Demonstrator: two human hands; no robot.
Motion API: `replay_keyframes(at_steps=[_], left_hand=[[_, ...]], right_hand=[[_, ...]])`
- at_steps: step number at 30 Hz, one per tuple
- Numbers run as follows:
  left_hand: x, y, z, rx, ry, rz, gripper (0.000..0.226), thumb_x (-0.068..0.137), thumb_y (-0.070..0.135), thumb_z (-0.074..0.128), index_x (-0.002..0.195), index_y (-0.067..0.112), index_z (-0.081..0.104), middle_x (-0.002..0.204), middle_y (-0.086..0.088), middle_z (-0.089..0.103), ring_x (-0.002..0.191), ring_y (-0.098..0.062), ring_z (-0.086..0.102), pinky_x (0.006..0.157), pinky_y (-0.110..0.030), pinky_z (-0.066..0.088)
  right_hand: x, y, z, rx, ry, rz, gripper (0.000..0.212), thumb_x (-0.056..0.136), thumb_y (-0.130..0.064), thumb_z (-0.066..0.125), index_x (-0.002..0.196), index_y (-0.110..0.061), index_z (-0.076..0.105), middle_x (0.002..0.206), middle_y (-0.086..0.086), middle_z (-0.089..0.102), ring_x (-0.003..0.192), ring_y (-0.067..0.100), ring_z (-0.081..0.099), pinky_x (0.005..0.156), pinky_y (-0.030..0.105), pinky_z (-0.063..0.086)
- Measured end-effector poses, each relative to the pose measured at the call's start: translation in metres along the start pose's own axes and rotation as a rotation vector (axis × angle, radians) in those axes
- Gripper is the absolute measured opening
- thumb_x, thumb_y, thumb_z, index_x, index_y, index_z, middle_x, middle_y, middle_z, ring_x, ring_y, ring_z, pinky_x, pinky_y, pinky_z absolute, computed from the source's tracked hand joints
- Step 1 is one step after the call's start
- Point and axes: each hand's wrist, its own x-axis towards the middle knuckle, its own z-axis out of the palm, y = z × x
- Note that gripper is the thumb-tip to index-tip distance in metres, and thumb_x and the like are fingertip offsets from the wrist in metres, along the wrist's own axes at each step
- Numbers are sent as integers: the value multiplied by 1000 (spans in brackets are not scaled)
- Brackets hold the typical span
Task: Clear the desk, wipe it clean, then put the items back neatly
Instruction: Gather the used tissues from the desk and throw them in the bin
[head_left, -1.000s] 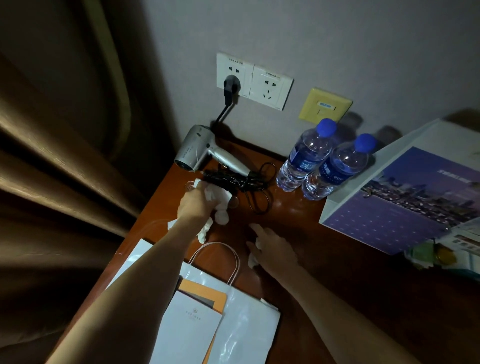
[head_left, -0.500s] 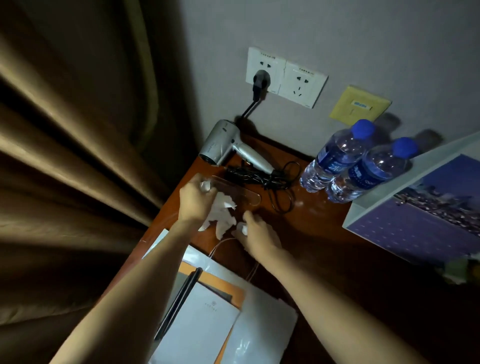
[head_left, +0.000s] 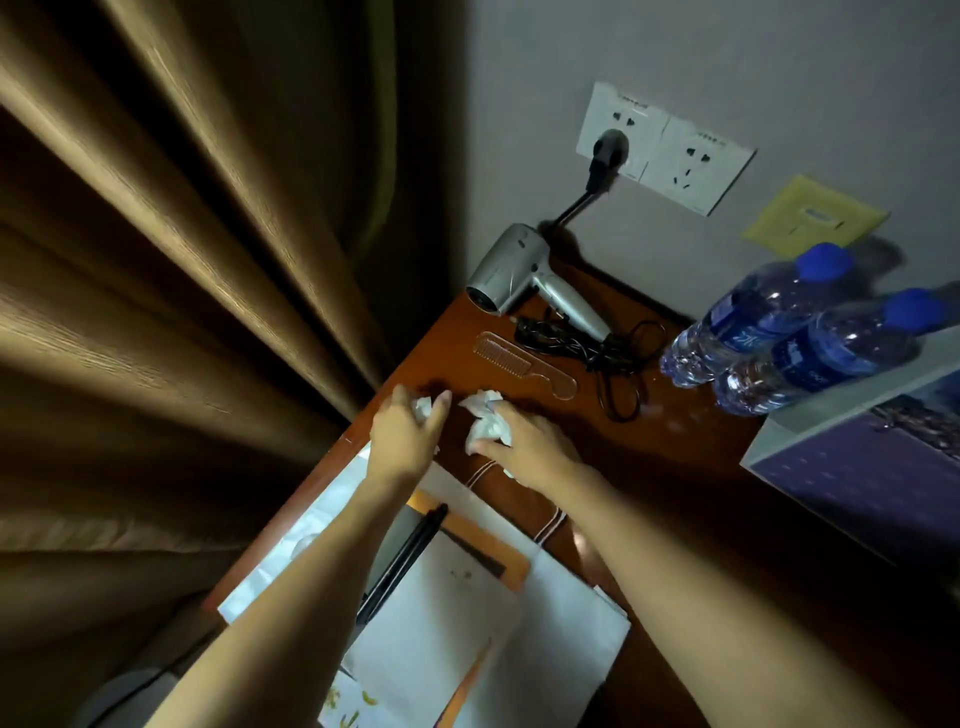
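On the brown wooden desk (head_left: 675, 467), my left hand (head_left: 402, 436) grips a small crumpled white tissue (head_left: 423, 407) near the desk's left edge. My right hand (head_left: 530, 447) pinches a larger crumpled tissue (head_left: 485, 418) just to the right of it. A translucent comb (head_left: 524, 364) lies flat behind both hands. Further back, a silver hair dryer (head_left: 524, 280) lies with its black cord (head_left: 587, 345) bundled beside it and plugged into the wall socket (head_left: 613, 135).
Two blue-capped water bottles (head_left: 789, 332) stand at the back right beside a large purple box (head_left: 883, 467). A white paper bag (head_left: 561, 613) with booklets and a black pen (head_left: 402, 561) lies under my forearms. Brown curtains (head_left: 182, 286) hang at the left.
Both hands have pulled back toward me from the hair dryer cord, uncovering the comb. My right hand has closed on the larger tissue; my left keeps the smaller one.
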Motion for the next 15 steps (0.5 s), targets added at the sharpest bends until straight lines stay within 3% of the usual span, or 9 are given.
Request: replay_keyframes(at_steps=[6,10,15], left_hand=[[-16,-3,3,-13,10,-73,55,93,37,55,133,3,37,133,-18,48,119,-32,50,93,-35,43],[-21,-5,8,78,-1,-73,46,96,31,53,133,5,42,137,-17,34,114,-35,53,95,-34,45],[-21,-12,14,114,28,-24,36,97,13,51,130,3,42,136,-19,31,110,-39,54,94,-35,47]], right_hand=[[-1,0,10,-136,76,-11,47,94,-41,54,135,-21,43,132,11,48,114,31,54,80,32,45],[-16,12,8,-69,193,-61,34,93,-25,57,124,-12,53,136,9,45,112,28,54,74,21,37],[-36,28,0,33,283,-76,32,90,-13,61,120,-12,50,125,7,59,113,24,58,79,22,46]])
